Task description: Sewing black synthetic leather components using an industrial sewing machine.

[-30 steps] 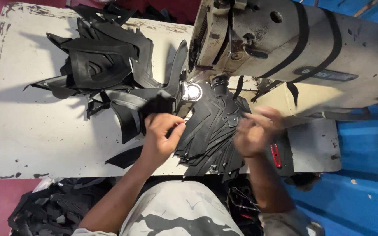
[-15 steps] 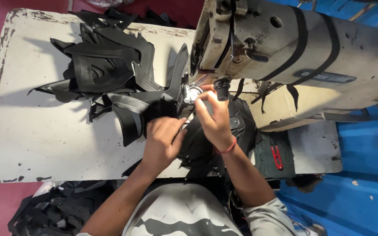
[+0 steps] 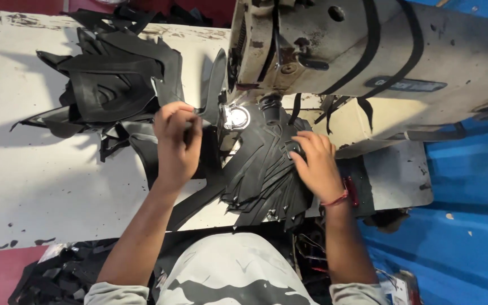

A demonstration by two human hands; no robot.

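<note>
Black material: cut pieces of dark sheet lie in two groups, a loose heap point(image 3: 114, 85) at upper left of the frame and a fanned stack point(image 3: 266, 181) at centre.
Bench: white, paint-chipped bench point(image 3: 40, 186); near edge runs along the lower left, left edge at frame left.
Open room: bare bench surface at left centre and lower left; right side is closed off by the sewing machine point(image 3: 368, 62) across the upper right.
Machine lamp: small lit lamp point(image 3: 236, 117) at centre, just above the fanned stack.
Left hand: left hand point(image 3: 177, 144) at centre left, fingers curled shut on a black piece point(image 3: 213, 90) that rises beside the machine head.
Right hand: right hand point(image 3: 317, 164) at centre right, fingers spread, lying flat on the fanned stack; grip wide, nothing pinched.
Stack position: directly under the right palm, overhanging the near bench edge.
Floor: blue at right, red at lower left.
</note>
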